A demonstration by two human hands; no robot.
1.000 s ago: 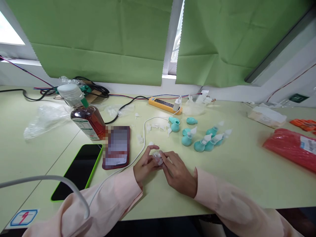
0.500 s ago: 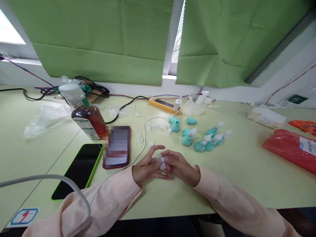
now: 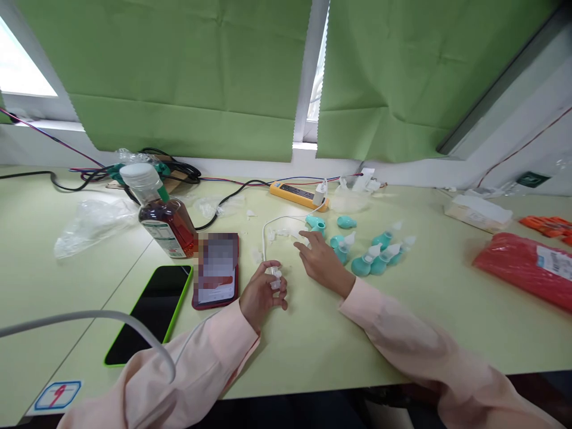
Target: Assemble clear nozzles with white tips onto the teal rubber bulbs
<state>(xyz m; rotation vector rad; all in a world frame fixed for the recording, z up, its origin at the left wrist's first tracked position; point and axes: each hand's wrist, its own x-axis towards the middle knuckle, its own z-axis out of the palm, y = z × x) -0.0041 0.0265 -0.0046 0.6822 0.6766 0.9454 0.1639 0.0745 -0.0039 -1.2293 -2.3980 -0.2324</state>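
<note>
My left hand [image 3: 263, 292] is closed around a small clear plastic piece [image 3: 275, 277], held between thumb and fingers above the table. My right hand [image 3: 324, 261] is over the table beyond it, fingers stretched forward and slightly apart, close to several small clear plastic parts [image 3: 281, 232]. Whether its fingertips touch one of them I cannot tell. Just right of that hand stand several teal bulbs with translucent pointed tips [image 3: 361, 264]. Behind the fingers lie teal bulbs without tips [image 3: 316, 223], and another bare teal bulb [image 3: 346, 221] rests farther back.
Left of my hands are a phone in a red case [image 3: 217, 268], a green-edged phone [image 3: 149, 313] and a bottle of reddish liquid [image 3: 167, 229]. A yellow power strip [image 3: 297, 196] feeds a white cable [image 3: 263, 238]. A red package [image 3: 521, 268] lies at right.
My hands have parted. The left keeps the clear plastic piece and has shifted slightly left; the right has let go of it and moved forward towards the small parts.
</note>
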